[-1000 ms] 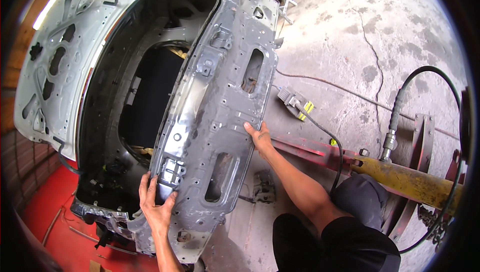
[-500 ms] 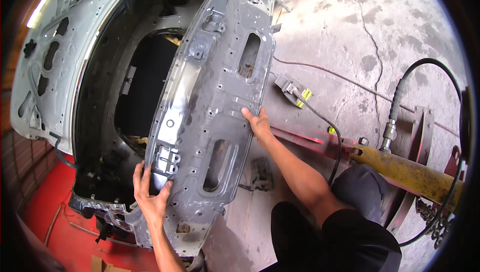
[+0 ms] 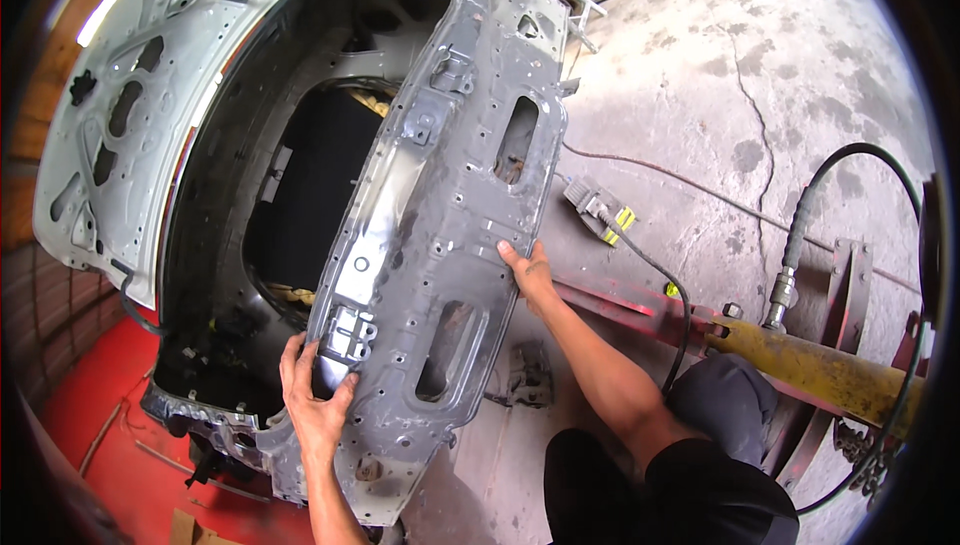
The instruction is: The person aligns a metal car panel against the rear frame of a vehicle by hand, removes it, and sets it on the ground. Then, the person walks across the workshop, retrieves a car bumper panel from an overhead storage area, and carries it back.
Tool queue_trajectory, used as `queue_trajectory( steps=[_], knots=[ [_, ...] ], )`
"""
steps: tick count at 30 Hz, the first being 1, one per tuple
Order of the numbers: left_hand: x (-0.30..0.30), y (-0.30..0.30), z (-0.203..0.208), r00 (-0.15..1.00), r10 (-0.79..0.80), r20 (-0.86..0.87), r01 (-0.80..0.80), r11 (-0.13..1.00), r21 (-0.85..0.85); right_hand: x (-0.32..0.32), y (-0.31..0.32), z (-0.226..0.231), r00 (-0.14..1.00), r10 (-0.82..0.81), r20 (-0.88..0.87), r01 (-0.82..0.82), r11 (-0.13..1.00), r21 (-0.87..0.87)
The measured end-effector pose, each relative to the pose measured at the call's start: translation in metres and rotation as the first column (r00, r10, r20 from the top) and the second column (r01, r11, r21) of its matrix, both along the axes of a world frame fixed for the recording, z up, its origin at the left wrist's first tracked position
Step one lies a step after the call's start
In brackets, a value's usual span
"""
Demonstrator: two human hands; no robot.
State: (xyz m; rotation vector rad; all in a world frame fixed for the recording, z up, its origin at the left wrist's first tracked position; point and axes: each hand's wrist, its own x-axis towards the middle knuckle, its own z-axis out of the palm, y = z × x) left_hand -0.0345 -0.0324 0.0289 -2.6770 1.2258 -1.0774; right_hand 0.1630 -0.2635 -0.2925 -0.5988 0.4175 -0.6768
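A grey car rear body panel (image 3: 415,265), with bare shiny metal patches and two long oval openings, runs slantwise along the back of an open trunk. My left hand (image 3: 318,407) grips its inner edge near the lower end, beside a bright latch bracket (image 3: 350,333); the fingers reach over the edge and the thumb rests on the face. Farther up, my right hand (image 3: 530,270) clasps the outer edge. Its thumb presses on the panel's face, while the other fingers are mostly hidden behind the edge.
At left stands the raised white trunk lid (image 3: 175,160). A grey device with yellow stripes (image 3: 600,213) lies on the concrete, its cable trailing. A red beam (image 3: 625,307), a yellow cylinder (image 3: 800,363) with a black hose (image 3: 795,220), and a chain (image 3: 855,460) occupy the right.
The whole view has shifted, so the car and floor items appear slightly farther right and lower. Both hands keep the same holds on the panel.
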Motion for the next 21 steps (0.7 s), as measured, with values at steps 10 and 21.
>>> queue_trajectory(
  steps=[10, 21],
  knots=[
    [-0.001, -0.012, -0.001, 0.993, 0.011, 0.119, -0.020, 0.997, 0.074, -0.011, -0.002, 0.014, 0.985, 0.105, 0.140, -0.106, 0.994, -0.001],
    [0.009, -0.023, -0.006, 0.974, 0.076, 0.211, -0.107, 0.985, 0.139, -0.065, -0.014, 0.040, 0.968, 0.186, 0.171, -0.206, 0.973, 0.108]
  ],
)
